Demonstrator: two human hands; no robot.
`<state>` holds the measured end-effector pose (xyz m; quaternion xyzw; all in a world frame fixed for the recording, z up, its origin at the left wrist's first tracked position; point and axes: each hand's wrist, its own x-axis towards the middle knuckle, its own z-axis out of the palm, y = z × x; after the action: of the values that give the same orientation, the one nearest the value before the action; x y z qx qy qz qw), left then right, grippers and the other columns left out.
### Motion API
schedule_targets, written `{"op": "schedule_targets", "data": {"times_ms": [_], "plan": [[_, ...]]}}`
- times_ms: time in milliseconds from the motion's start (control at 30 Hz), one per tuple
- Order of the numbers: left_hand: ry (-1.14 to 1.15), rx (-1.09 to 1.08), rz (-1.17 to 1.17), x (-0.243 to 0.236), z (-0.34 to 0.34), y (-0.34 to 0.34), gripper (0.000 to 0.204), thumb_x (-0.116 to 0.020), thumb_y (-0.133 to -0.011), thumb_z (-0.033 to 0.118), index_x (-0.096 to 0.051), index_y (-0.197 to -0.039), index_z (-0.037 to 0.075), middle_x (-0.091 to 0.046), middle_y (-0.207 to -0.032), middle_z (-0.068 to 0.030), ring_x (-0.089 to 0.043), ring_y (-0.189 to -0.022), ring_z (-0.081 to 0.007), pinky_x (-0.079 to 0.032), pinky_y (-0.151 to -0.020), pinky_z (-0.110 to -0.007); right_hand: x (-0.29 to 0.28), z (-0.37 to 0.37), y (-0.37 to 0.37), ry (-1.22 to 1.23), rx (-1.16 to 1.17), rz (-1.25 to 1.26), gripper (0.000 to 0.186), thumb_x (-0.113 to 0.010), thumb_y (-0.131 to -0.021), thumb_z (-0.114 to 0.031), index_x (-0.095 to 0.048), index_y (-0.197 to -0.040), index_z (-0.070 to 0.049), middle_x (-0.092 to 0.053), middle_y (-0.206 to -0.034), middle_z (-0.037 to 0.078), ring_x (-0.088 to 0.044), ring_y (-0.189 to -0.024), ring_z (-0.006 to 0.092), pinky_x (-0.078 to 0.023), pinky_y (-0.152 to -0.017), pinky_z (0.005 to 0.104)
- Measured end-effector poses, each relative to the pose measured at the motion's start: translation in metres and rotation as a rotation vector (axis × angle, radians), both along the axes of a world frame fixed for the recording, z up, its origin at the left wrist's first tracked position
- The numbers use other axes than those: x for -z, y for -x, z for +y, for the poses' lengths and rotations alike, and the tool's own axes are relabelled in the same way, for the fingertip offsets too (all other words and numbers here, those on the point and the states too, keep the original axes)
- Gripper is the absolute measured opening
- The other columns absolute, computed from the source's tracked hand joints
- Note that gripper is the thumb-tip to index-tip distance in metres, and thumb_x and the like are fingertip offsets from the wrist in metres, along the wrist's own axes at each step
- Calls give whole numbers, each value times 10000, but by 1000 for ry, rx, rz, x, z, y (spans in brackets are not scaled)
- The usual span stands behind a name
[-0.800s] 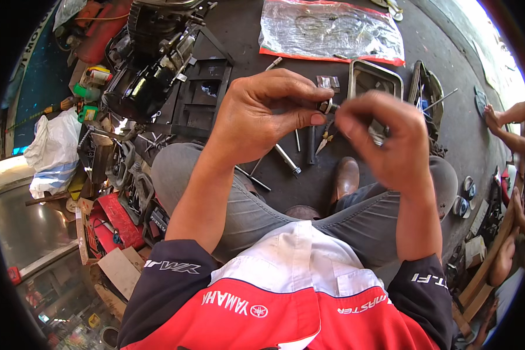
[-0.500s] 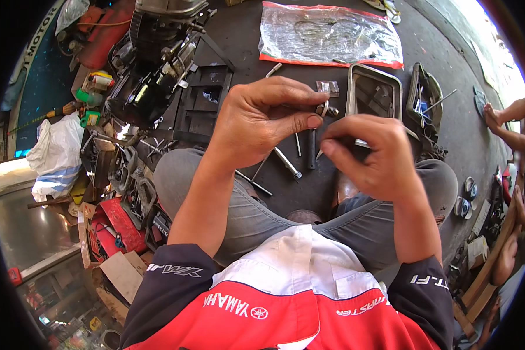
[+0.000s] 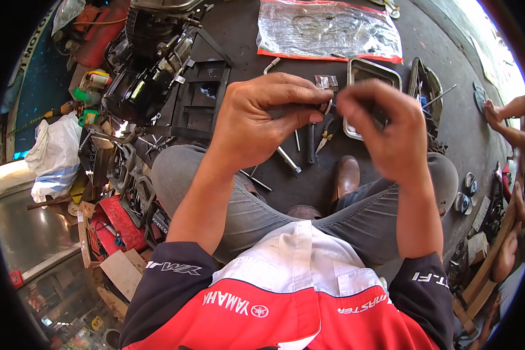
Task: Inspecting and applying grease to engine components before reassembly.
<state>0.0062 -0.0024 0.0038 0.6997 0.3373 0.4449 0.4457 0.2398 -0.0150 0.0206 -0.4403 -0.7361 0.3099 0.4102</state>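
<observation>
Between the thumb and forefinger of my left hand [image 3: 262, 116] is a small metal bolt [image 3: 329, 107] with a ring-like flange or washer, mostly covered by fingers. My right hand [image 3: 391, 125] is bent beside the bolt's free end, its fingertips smeared by motion, so contact is unclear. A small clear packet [image 3: 326, 81] lies on the floor just past my left fingertips. Under the hands are a metal socket bar [image 3: 289, 161], a dark-handled tool [image 3: 311, 146] and pliers [image 3: 325, 139].
A metal tray [image 3: 351, 79] lies beyond my right hand, with an open black tool case [image 3: 426, 99] beside it. Farther off is a clear plastic bag [image 3: 326, 29] with red edges. An engine [image 3: 151, 70] and black metal frame [image 3: 201, 108] stand left. Another person's hand [image 3: 491, 114] shows right.
My right hand has moved up to the bolt, uncovering the pliers and my shoe below. My left hand keeps its grip in nearly the same place.
</observation>
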Motion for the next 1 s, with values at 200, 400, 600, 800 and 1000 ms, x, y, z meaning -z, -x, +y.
{"op": "schedule_targets", "data": {"times_ms": [200,400,600,800,1000], "plan": [[43,-98,-108,-3,2,-4,335,-856,-787,-49,-823,-1102,60,-790,-1049,-91,-743,-929,-164,-596,-832,-272,1,4,7,193,-233,-33,109,-730,-936,-84,-753,-983,12,-738,-842,68,-676,-773,124,-537,-726,290],[11,-47,-70,0,-2,-4,326,-856,-792,-34,-821,-1103,58,-796,-1040,-96,-749,-929,-168,-596,-826,-284,-5,3,6,141,72,72,142,-770,-928,-121,-765,-1001,1,-773,-889,107,-735,-804,164,-571,-769,298],[-9,-166,6,-6,1,-1,294,-842,-829,0,-804,-1117,48,-793,-1043,-84,-753,-923,-167,-592,-830,-290,-2,-1,4,124,-160,2,133,-772,-921,-113,-769,-968,12,-779,-885,95,-733,-818,141,-574,-784,299],[79,-74,-19,-9,-5,-3,290,-766,-907,-52,-762,-1191,10,-765,-1098,-62,-729,-979,-127,-590,-891,-247,-3,-3,8,229,36,109,145,-755,-955,-125,-761,-1013,8,-750,-850,54,-664,-757,87,-538,-707,265],[-103,-118,148,-11,-4,-5,274,-814,-880,40,-771,-1150,20,-782,-1054,-110,-762,-938,-196,-591,-835,-295,-4,-7,5,-43,-98,74,100,-788,-904,-100,-763,-931,-7,-761,-849,100,-730,-767,162,-569,-749,308]]}}
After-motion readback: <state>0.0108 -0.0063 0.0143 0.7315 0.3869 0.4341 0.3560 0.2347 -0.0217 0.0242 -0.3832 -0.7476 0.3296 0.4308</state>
